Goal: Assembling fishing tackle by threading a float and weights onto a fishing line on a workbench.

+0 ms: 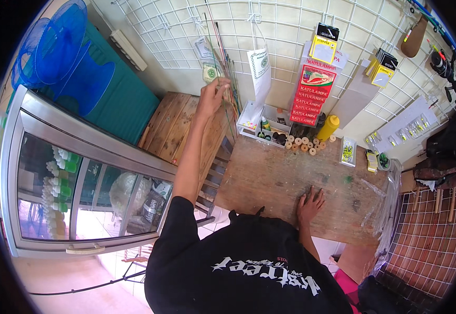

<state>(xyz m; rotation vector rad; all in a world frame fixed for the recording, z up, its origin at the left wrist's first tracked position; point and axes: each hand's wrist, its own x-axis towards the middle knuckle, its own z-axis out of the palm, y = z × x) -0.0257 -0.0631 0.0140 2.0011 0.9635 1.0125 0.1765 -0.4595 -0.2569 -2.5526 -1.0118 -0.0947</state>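
Note:
My left arm stretches up to the far left, and my left hand (pixel 216 95) is at a bundle of thin rods (pixel 233 86) leaning on the wall grid. Its fingers are bent in a pinch, seemingly around one slim dark rod (pixel 215 47); the exact contact is hard to make out. My right hand (pixel 310 203) lies flat on the worn wooden table (pixel 269 172), fingers spread, holding nothing. Between the hands, near the back edge, stand a white divided box (pixel 250 119) of small items and a group of wooden spools (pixel 304 144).
A yellow squeeze bottle (pixel 329 128) and red hanging packets (pixel 311 97) are at the back. A small white tray (pixel 348 152) sits to their right. At left stands a glass-fronted cabinet (pixel 71 188) beside blue nets (pixel 60 52). Clear plastic sheeting (pixel 387 204) drapes the table's right side.

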